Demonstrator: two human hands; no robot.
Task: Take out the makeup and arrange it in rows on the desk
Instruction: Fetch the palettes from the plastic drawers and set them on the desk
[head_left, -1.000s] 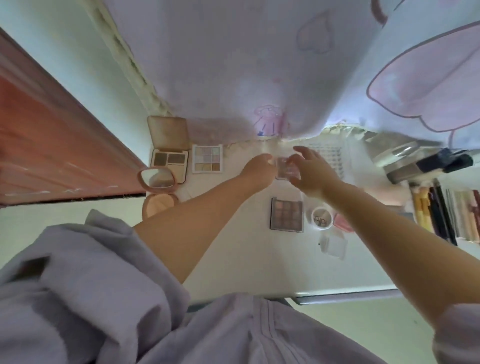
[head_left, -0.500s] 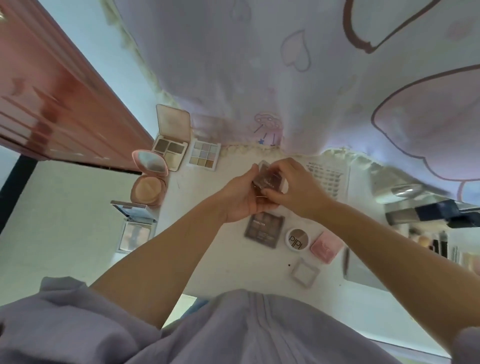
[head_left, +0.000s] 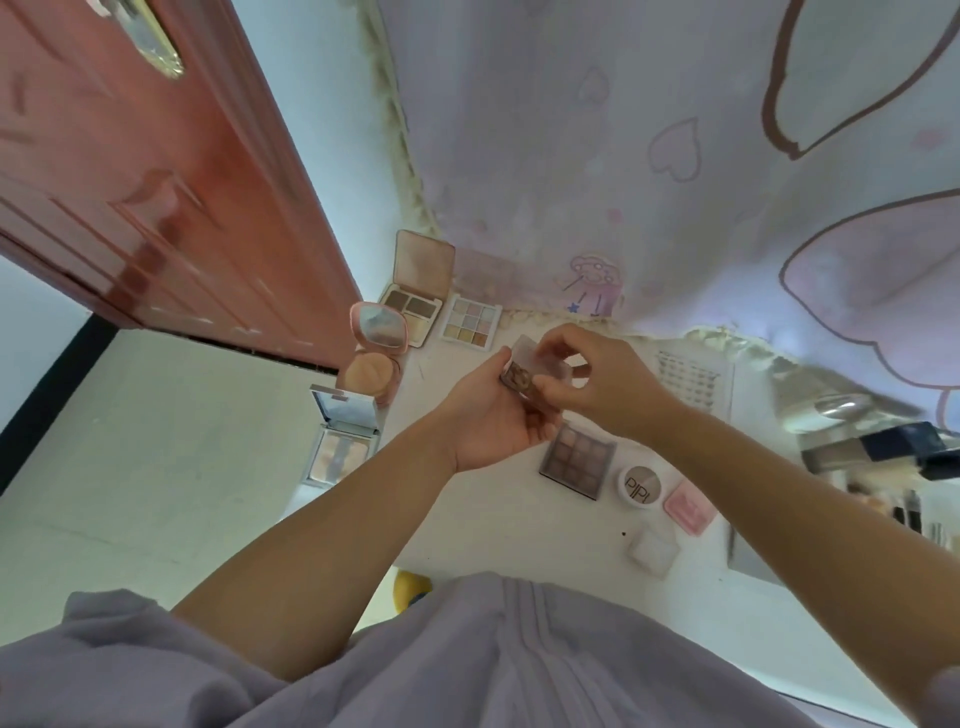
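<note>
Over the white desk both hands hold a small clear-lidded makeup compact. My left hand cups its base from below. My right hand pinches the frosted lid, which stands lifted. Laid out on the desk are an open brown palette, a pastel nine-pan palette, a pink round powder compact, a silver mirrored compact, a dark eyeshadow palette, a round white jar, a pink square case and a small clear case.
A red-brown door stands at the left. A pale printed curtain hangs behind the desk. A sheet of false lashes lies at the back right, with brushes and tubes at the far right edge.
The compact has been lifted off the desk and drawn toward me between both hands, and its lid has come up. The view has swung left and down.
</note>
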